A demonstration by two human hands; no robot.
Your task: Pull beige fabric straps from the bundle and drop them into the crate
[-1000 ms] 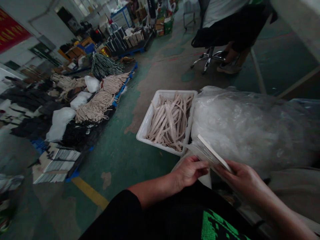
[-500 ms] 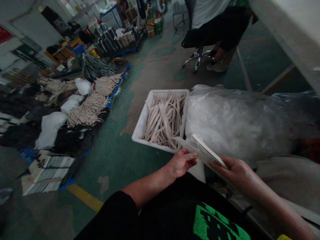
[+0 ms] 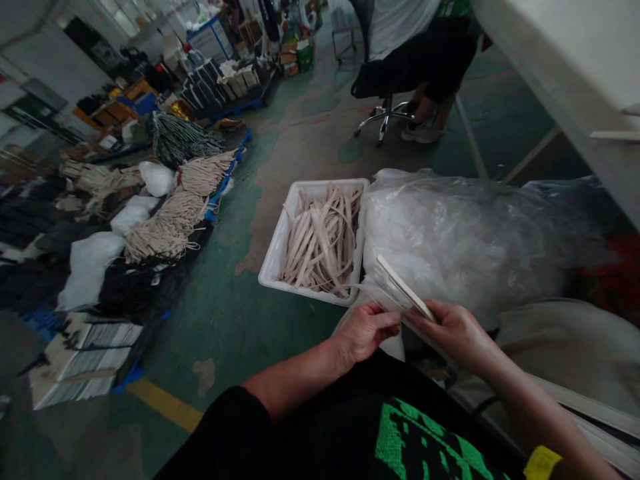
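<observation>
My right hand (image 3: 457, 327) is closed around a stiff, flat off-white strip (image 3: 404, 287), which slants up and left from the fingers. Close beside it, my left hand (image 3: 364, 333) pinches the edge of a thin pale band (image 3: 373, 293) that runs along under the strip. How far the band reaches back beneath my right hand is hidden. Just beyond both hands stands a white plastic crate (image 3: 285, 288), filled with loose beige flat straps (image 3: 320, 237). The band's tip hangs close to the crate's near right corner; whether it touches I cannot tell.
Right of the crate lies a large clear plastic bag (image 3: 450, 233) with whitish contents. A pale table (image 3: 570, 73) juts in at upper right. Farther off, a person sits on a wheeled chair (image 3: 385, 120). Bundled cords (image 3: 163, 223) and stacked goods lie on pallets at left.
The view has shifted slightly, so the surroundings sit a little farther left. The band has turned and bent near its tip. Both hands keep their hold.
</observation>
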